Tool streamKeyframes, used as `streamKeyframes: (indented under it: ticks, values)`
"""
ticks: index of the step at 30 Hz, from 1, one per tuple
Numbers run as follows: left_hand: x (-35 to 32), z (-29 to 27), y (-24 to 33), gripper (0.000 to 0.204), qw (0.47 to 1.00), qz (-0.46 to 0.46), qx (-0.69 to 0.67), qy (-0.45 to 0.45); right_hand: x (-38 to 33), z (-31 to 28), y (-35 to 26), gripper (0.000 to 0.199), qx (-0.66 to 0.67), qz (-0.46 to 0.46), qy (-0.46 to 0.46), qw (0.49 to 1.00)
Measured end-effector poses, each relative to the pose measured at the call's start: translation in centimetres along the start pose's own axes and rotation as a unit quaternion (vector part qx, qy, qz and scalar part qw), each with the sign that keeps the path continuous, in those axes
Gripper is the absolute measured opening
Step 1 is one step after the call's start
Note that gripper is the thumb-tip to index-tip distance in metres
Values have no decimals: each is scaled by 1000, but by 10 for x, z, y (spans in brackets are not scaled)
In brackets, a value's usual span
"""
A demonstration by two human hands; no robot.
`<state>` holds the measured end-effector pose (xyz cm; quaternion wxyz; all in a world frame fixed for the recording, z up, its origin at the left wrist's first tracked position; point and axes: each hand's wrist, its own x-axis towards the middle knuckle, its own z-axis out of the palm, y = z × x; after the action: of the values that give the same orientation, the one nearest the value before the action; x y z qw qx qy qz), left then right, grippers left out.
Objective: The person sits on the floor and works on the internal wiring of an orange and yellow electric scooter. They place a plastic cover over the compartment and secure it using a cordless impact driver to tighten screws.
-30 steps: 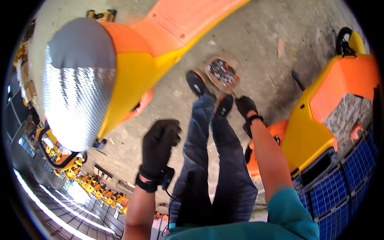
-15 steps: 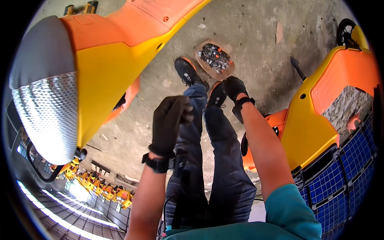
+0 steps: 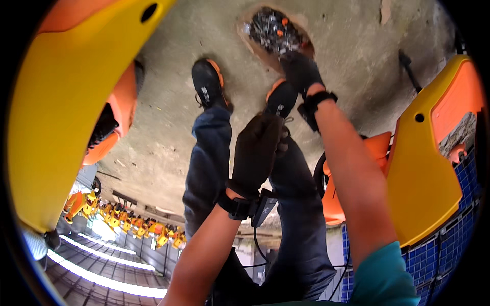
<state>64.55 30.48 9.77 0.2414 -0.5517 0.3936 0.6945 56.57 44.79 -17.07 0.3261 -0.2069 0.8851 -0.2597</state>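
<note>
A shallow brownish container (image 3: pixel 265 57) sits on the floor just beyond my shoes, full of small dark and silvery metal pieces (image 3: pixel 273 30) with a few orange bits among them. My right hand (image 3: pixel 302 74), in a black glove, reaches to the container's near right edge. Its fingertips point down and are hidden, so I cannot tell whether they grip anything. My left hand (image 3: pixel 256 153), also black-gloved, hovers above my legs with curled fingers pressed together. Whatever lies inside that grasp, if anything, does not show. Black straps circle both wrists; a small dark device (image 3: pixel 264 208) hangs by the left one.
A large yellow and orange vehicle body (image 3: pixel 56 102) fills the left side. Another yellow and orange one (image 3: pixel 423 178) stands at the right, beside a blue grid-patterned surface (image 3: pixel 423 270). Several similar vehicles (image 3: pixel 127 219) line up at the lower left. My black shoes (image 3: pixel 208 84) rest on concrete.
My right hand has moved from beside my shoe to the container's edge. My left hand has shifted right, still curled. The view has moved, bringing the left vehicle closer and my feet further apart.
</note>
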Motion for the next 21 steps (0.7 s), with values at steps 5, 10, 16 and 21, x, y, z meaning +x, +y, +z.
streamKeyframes:
  ticks: [5, 10, 16, 21]
  values:
    - [3, -9, -18, 22, 983, 94, 157, 5, 5, -16, -51, 27, 38, 91, -10, 995]
    - [7, -2, 9, 19, 967, 130, 221, -1, -7, -5, -44, 27, -51, 17, 15, 998]
    - [8, -1, 24, 17, 966, 107, 237, -12, -17, -25, -58, 30, -146, 81, 4, 986]
    - [12, -6, 32, 18, 954, 150, 261, -20, -11, -39, -60, 29, -166, 97, -4, 981]
